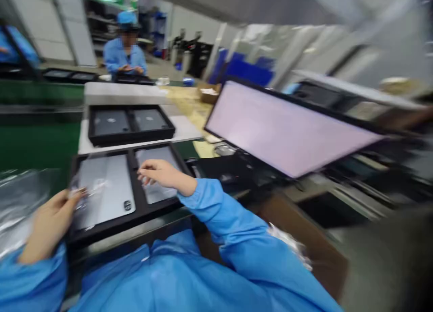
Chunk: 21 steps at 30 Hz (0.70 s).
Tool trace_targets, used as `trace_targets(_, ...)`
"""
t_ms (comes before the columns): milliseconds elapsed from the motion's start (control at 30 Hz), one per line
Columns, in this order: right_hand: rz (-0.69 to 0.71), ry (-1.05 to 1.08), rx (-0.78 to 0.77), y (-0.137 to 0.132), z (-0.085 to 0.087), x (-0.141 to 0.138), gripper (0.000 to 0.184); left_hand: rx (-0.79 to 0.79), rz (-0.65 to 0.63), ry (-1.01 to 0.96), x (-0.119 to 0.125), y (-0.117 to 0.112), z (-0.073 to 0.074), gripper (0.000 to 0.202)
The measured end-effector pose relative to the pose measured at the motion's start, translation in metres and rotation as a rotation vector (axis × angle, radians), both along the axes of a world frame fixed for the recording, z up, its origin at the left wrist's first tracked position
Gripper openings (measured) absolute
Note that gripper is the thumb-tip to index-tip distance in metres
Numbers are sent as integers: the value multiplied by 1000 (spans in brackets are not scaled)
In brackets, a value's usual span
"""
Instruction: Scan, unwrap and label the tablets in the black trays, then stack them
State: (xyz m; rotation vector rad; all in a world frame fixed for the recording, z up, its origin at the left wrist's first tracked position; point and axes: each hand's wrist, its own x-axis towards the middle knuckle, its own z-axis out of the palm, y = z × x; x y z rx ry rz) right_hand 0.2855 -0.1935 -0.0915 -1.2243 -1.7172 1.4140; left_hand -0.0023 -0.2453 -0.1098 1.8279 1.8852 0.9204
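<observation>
Black rectangular two-compartment tray (139, 195): before you, left of frame centre, a silver rectangular tablet-like device (115, 181) flat in its left compartment.
Left hand (56, 215): your grip pinches crinkled clear plastic film (96, 185), lower left.
Right hand (162, 173): your fingers curl over the right compartment; whether this grip clamps anything cannot be told.
White board (187, 128): bears a second black tray (135, 136), upper left.

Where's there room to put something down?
The green surface looks free left of the white board, past the clear plastic. A smaller patch is the board's strip between the far tray and yellow paper. It's crowded at the near tray: two panels fill it, the left hand is at its edge, the right hand above.
</observation>
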Motion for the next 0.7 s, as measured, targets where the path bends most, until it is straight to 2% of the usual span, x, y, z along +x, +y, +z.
trace_targets(33,27,-38,-80,5,-4,-16,10,-42,53,-12,-8,-10,-7,47)
trace_targets(100,49,-150,-165,14,-12,-45,14,-62,61,-101,-14,-20,-19,44)
trace_targets(200,38,-270,-198,23,-23,-83,25,-55,19,-277,-12,-21,-34,42)
trace_targets(300,29,-296,-231,26,-32,-108,30,-42,-6,-427,-9,-23,-40,39)
trace_targets(400,22,-295,-239,27,-37,-121,31,-4,-12,-550,-8,-28,-40,36)
trace_targets(567,5,-289,-257,30,-42,-126,26,20,-9,-570,-9,-31,-41,35)
trace_targets(700,-24,-272,-258,31,-43,-125,26,40,101,-824,-9,-29,-52,34)
